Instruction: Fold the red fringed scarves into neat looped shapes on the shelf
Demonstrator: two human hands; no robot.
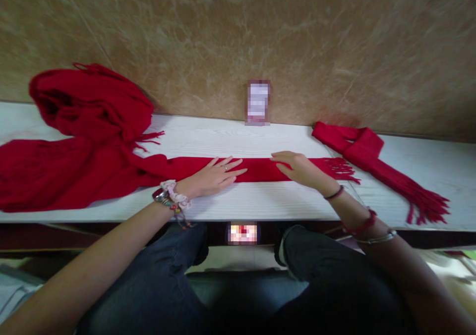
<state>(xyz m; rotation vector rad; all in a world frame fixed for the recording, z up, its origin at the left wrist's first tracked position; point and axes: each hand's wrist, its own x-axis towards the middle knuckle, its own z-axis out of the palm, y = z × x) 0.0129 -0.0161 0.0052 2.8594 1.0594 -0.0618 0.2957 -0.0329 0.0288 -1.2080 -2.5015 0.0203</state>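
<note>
Over on the left, a bunched heap of red fabric (89,104) sits on the white surface (230,205). Next to it, a fringed red scarf (260,170) stretches flat to the right. The left hand (210,178) lies on it, its grip spread. The right hand (300,170) is over the scarf, its grip loosely parted; I can't tell whether it touches. Farther right lies a folded red scarf (379,170), fringe toward the near edge.

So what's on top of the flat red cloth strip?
The left hand lies on the strip; the right hand is over it, contact unclear. Its parts beneath both hands are hidden.
</note>
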